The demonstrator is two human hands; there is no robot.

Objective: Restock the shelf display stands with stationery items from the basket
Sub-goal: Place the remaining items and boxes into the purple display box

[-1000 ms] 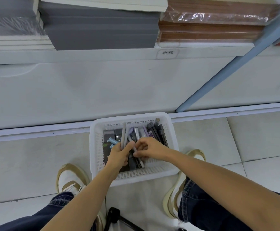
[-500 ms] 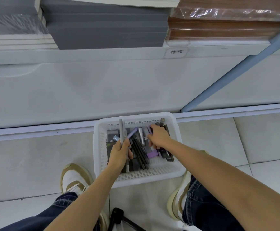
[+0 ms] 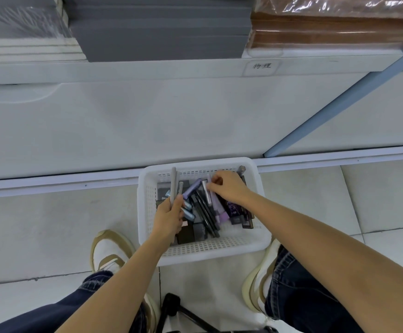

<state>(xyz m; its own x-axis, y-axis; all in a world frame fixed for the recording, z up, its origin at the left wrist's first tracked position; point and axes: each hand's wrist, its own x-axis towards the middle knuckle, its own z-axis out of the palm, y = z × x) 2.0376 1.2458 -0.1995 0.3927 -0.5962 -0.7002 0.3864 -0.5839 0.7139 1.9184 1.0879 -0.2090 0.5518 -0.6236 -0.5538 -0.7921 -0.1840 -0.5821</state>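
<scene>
Stationery items point(image 3: 205, 212), dark pens, lilac tubes and small black boxes, lie jumbled in a white perforated plastic basket point(image 3: 219, 248). It stands on the pale tiled floor point(image 3: 51, 224), at the floor's edge against the white shelf base point(image 3: 147, 121), between two cream sneakers point(image 3: 109, 251). The left hand point(image 3: 169, 219), over the basket's left side, grips slim grey pens point(image 3: 173, 183) held upright. The right hand point(image 3: 228, 188), near the basket's far edge, pinches the upper end of a lilac pen point(image 3: 220, 213).
</scene>
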